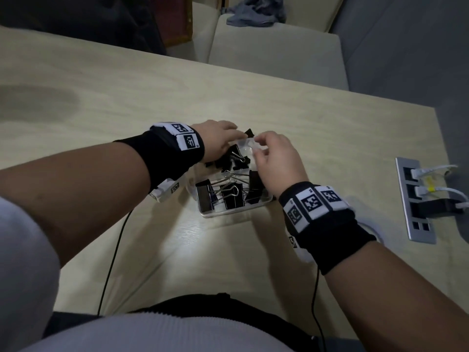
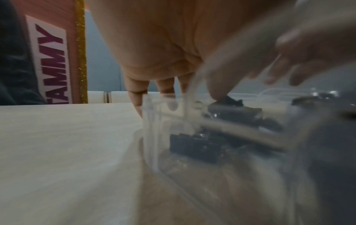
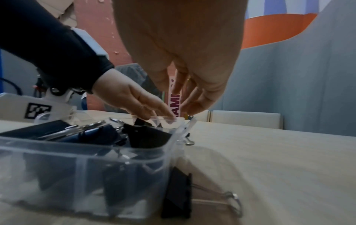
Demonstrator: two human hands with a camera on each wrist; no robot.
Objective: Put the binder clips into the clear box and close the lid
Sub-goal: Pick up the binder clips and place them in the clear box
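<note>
Our hands (image 1: 218,138) (image 1: 276,161) meet at the clear box (image 1: 234,209).
Both pinch its lid (image 1: 247,143); one binder clip (image 3: 178,196) lies outside, touching the box wall, near a socket strip (image 1: 413,199).

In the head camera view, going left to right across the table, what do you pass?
Left hand → clear box with binder clips → right hand → socket strip with plugged cables.

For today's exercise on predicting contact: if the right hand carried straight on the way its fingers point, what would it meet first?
Probably the clear lid at the far end of the clear box; the right hand looks nearly on it, though depth is unclear.
</note>
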